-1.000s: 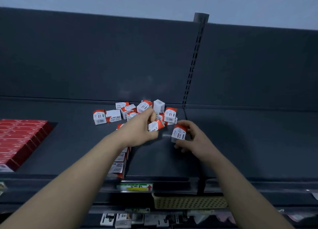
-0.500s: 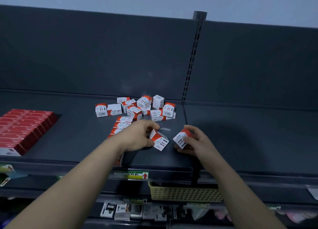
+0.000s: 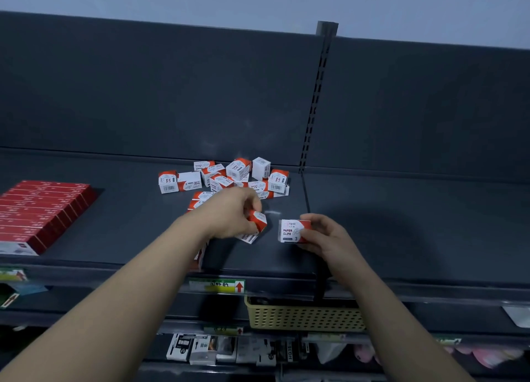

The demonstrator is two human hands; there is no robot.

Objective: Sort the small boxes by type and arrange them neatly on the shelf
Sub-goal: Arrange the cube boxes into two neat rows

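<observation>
The left hand (image 3: 232,215) curls its fingers round a tilted red-and-white small box (image 3: 258,220) low over the shelf (image 3: 401,223). Just beside those fingers, the right hand (image 3: 325,235) pinches a paper-clip box (image 3: 292,231) between thumb and fingertips, label facing up. Beyond the left fingers lies a loose heap of boxes (image 3: 238,178). Well left of them sit flat red boxes (image 3: 43,209) in a block. Below the right wrist hangs a beige perforated basket (image 3: 304,315), and what it holds cannot be told

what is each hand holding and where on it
The left hand grips a small box over its left side. The right hand pinches a paper clips box by its right end.
</observation>
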